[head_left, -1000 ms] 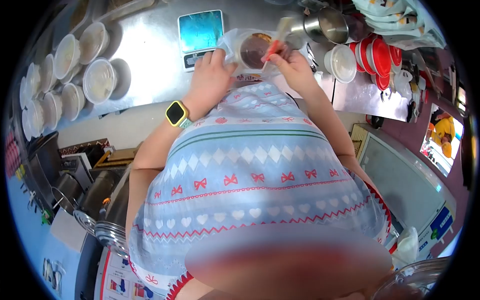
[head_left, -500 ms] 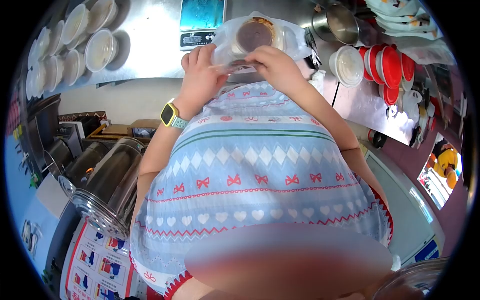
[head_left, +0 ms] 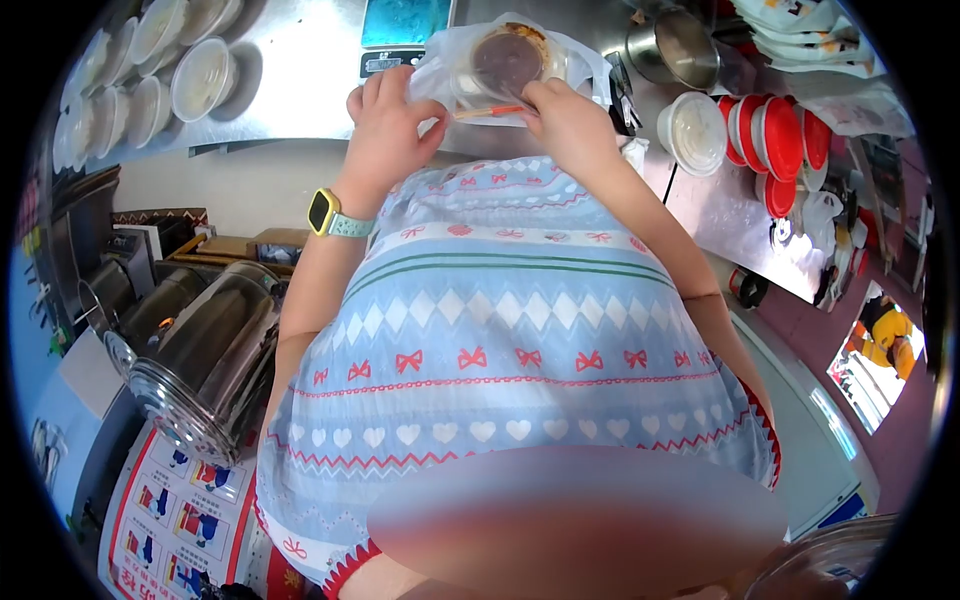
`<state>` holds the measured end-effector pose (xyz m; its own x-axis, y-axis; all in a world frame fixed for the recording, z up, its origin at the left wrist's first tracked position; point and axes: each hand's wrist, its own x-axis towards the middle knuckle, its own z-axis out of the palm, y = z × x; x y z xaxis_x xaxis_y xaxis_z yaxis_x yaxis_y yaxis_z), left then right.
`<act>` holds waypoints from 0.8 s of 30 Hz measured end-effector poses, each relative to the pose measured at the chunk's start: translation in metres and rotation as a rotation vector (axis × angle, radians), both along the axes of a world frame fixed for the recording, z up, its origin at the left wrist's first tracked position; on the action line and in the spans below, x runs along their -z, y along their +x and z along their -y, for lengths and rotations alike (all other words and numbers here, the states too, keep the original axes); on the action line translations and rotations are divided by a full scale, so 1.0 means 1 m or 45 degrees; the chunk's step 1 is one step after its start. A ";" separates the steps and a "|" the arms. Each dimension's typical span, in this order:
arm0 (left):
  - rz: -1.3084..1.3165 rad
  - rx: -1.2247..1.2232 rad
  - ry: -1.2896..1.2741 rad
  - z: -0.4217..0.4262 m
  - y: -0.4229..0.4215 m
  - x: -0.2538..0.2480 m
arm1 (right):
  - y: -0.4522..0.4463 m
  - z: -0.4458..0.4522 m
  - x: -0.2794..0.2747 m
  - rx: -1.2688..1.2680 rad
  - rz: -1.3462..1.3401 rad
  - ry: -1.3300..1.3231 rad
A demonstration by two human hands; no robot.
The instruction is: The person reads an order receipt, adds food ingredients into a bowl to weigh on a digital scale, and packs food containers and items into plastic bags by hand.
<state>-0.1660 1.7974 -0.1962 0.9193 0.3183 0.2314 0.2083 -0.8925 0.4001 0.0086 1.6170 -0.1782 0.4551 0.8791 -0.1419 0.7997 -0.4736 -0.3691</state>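
Observation:
A thin white plastic bag (head_left: 590,62) stands on the steel counter with its mouth spread. In it sits a round tub of dark brown food (head_left: 508,62), smeared along its rim. A slim packet with a red-orange end (head_left: 490,111) lies across the bag's near side, in front of the tub. My left hand (head_left: 393,122), with a yellow-cased watch on the wrist, has its fingers curled and its thumb at the bag's left edge. On the other side, my right hand (head_left: 570,125) pinches the bag's near right edge, close to the packet's red end.
Several lidded white tubs (head_left: 204,80) stand at the left. A digital scale (head_left: 405,25) is behind my left hand. To the right are a steel pot (head_left: 672,50), a white-lidded tub (head_left: 692,134) and several red lids (head_left: 782,134). Metal canisters (head_left: 205,350) stand lower left.
My hands have moved slightly apart. The blurred clear wrapping between them now shows as the red-ended packet lying at the bag's near side. The view has shifted a little.

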 end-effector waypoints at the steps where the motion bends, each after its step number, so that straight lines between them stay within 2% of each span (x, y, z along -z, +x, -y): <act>1: -0.017 -0.003 0.005 -0.001 0.000 -0.001 | 0.001 0.000 0.003 -0.065 0.023 0.099; 2: -0.019 -0.001 0.008 -0.002 -0.001 -0.002 | 0.002 -0.001 0.006 -0.131 0.049 0.202; 6: -0.029 -0.036 0.029 -0.001 0.003 0.000 | 0.004 -0.002 0.010 -0.160 -0.035 0.168; 8: -0.036 -0.049 0.081 0.000 0.005 0.003 | 0.005 0.000 0.012 -0.102 0.110 0.035; 12: -0.091 -0.091 0.071 0.001 0.008 0.000 | 0.000 -0.004 0.004 0.036 0.186 -0.163; 14: -0.114 -0.089 0.067 0.003 0.006 -0.004 | -0.006 -0.011 -0.002 -0.047 0.027 0.066; 18: -0.125 -0.041 0.038 -0.001 0.008 0.000 | -0.012 -0.011 0.020 -0.203 -0.093 0.179; 21: -0.197 -0.037 0.049 -0.007 0.012 0.000 | -0.016 -0.015 0.023 -0.243 -0.089 0.136; 23: -0.273 -0.048 0.031 -0.008 0.012 -0.004 | -0.019 -0.014 0.021 -0.161 -0.167 -0.137; 24: -0.215 -0.013 0.019 -0.005 0.011 -0.008 | -0.018 -0.014 0.019 -0.157 -0.168 -0.137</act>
<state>-0.1547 1.8024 -0.1878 0.9423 0.3255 0.0786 0.2806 -0.8955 0.3454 -0.0093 1.6309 -0.1967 0.3161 0.9037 -0.2889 0.8022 -0.4171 -0.4272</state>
